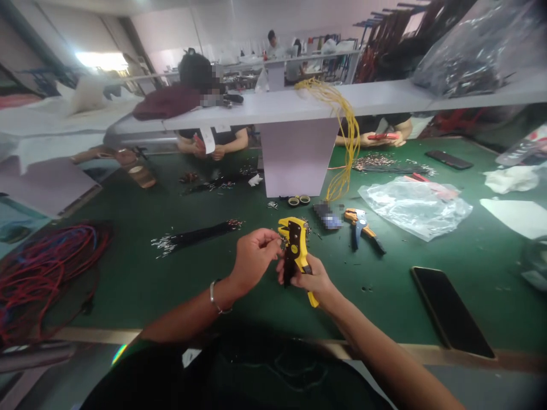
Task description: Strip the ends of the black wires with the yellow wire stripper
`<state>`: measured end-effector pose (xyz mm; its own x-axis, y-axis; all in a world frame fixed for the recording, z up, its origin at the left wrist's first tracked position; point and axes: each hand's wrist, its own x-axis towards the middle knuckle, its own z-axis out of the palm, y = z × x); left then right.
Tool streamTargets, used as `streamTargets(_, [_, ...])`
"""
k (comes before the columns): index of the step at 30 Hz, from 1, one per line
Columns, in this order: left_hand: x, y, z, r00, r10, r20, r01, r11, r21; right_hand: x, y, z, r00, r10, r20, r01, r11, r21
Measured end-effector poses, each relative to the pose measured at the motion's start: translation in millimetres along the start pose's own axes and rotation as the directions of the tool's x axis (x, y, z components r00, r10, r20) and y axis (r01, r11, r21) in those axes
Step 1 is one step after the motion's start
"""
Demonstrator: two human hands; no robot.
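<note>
Right hand [311, 280] gripped yellow wire stripper [296, 247] upright above green table [171, 273]. Left hand [253, 259] pinched something at its head; fingers curled tight, pinched item too small to identify.

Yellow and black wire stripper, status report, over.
Right hand gripping yellow and black wire stripper upright. Left hand pinching something small at its head, too small to identify. Green table mat beneath.

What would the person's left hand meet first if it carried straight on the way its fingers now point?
The left hand points right, toward the yellow wire stripper held in the right hand. It would probably meet the stripper's head first, though depth is unclear.
</note>
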<state>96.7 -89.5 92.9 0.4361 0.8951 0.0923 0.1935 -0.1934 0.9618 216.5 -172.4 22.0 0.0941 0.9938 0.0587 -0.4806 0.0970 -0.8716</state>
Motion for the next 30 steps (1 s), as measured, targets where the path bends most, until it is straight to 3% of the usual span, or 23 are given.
streamTargets(8, [-3.6,-17.0,-7.5,0.993,0.075,0.096,-0.067,0.994,-0.086,10.2,-7.1,14.7,0.996,-0.026,-0.086,0.013,0.988,-0.154])
streamTargets(15, [0.3,-20.2,-9.5,0.992,0.101,0.072,-0.091,0.987,-0.13,13.2,-9.2,16.4,0.991,-0.056,-0.125,0.015,0.95,-0.311])
streamTargets(19, [2.8,-20.7,-9.0,0.995,0.071,0.062,-0.057,0.976,-0.21,13.4,-8.8,14.1,0.994,-0.073,-0.079,0.042,0.939,-0.343])
streamTargets(30, [0.8,-16.2,-8.5,0.994,0.101,0.037,-0.097,0.992,-0.084,14.8,-9.2,18.5,0.982,-0.154,-0.105,0.077,0.848,-0.525])
